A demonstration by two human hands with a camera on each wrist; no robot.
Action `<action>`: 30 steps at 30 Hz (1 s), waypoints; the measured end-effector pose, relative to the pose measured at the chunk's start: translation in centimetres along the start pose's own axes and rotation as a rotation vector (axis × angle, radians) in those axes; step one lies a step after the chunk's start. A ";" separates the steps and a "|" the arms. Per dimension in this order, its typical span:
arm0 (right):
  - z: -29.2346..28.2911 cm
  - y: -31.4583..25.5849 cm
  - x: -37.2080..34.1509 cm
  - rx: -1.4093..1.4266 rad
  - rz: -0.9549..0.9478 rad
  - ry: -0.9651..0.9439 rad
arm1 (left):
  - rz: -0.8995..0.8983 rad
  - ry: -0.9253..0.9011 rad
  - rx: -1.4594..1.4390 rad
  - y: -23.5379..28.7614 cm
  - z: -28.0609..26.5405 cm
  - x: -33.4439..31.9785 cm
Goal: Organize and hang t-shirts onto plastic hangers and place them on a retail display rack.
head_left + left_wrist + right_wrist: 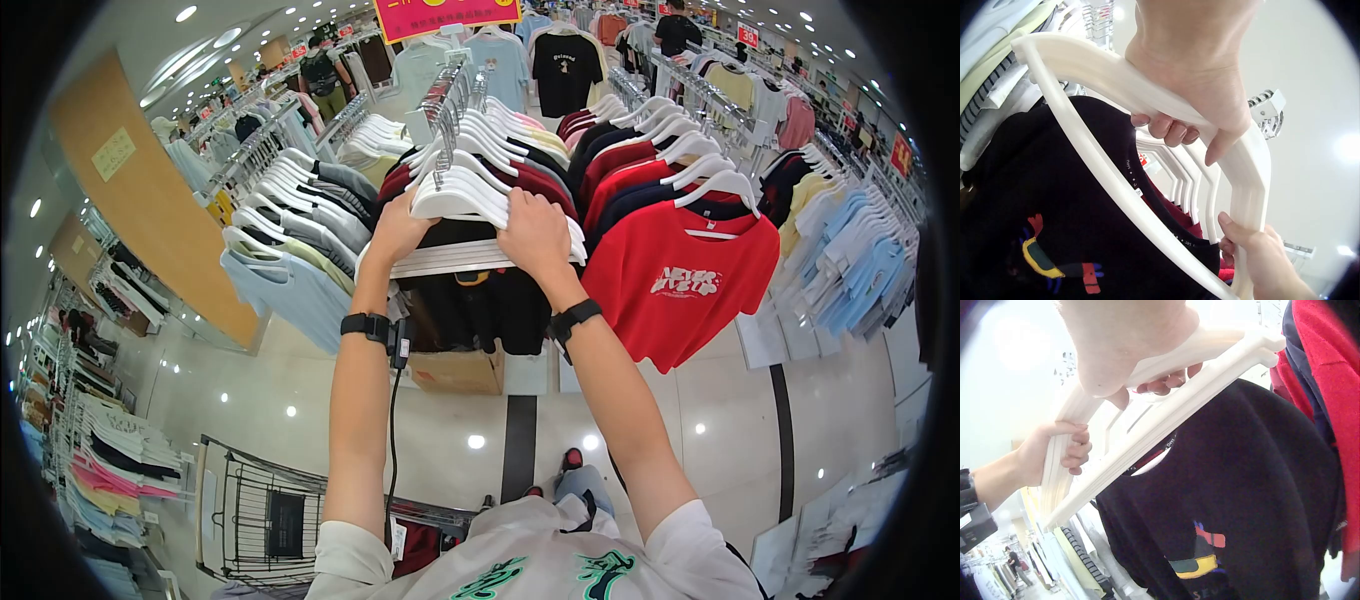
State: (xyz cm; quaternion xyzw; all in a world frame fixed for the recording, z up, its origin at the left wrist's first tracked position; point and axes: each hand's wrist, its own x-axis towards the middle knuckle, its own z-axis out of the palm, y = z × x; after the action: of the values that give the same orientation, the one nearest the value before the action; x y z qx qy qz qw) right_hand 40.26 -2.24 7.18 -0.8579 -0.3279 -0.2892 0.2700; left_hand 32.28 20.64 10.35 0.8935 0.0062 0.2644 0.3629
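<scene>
Both hands grip a stack of bare white hangers (460, 198), lined up one behind another with their straight lower bars together. My left hand (395, 228) curls over the left shoulder of the stack, fingers wrapped round it in the left wrist view. On the other shoulder, my right hand (535, 230) is likewise curled with the thumb on the near side, as the right wrist view shows. Directly behind the stack hangs a black shirt (1260, 469) with a red, yellow and green print. The hangers' hooks are up by the rack's rail in the head view.
A red printed T-shirt (690, 270) hangs close on the right, a light blue one (285, 285) on the left. Low behind the stack is a cardboard box (455, 373). A wire shopping cart (270, 510) stands at my left. Other clothes racks and people are farther back.
</scene>
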 end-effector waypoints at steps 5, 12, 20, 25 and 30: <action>0.0 -0.2 0.2 -0.002 0.000 0.010 | -0.001 0.029 0.071 0.2 0.1 0.1; 0.3 -0.2 0.2 0.000 0.006 0.009 | -0.041 0.037 0.069 0.8 0.0 -0.3; 0.1 -0.2 0.3 0.009 -0.002 0.004 | 0.000 0.044 0.043 0.4 0.1 -0.2; -0.1 -0.2 0.3 0.003 -0.001 0.011 | -0.016 0.043 0.058 0.5 0.2 -0.2; 0.5 0.2 0.4 0.019 -0.024 0.033 | -0.038 0.048 0.089 0.4 0.3 -0.2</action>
State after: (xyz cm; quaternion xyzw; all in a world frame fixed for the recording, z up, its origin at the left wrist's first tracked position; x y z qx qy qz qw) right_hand 40.81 -1.92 7.00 -0.8464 -0.3363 -0.3034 0.2801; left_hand 32.17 20.06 10.31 0.9019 0.0436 0.2782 0.3276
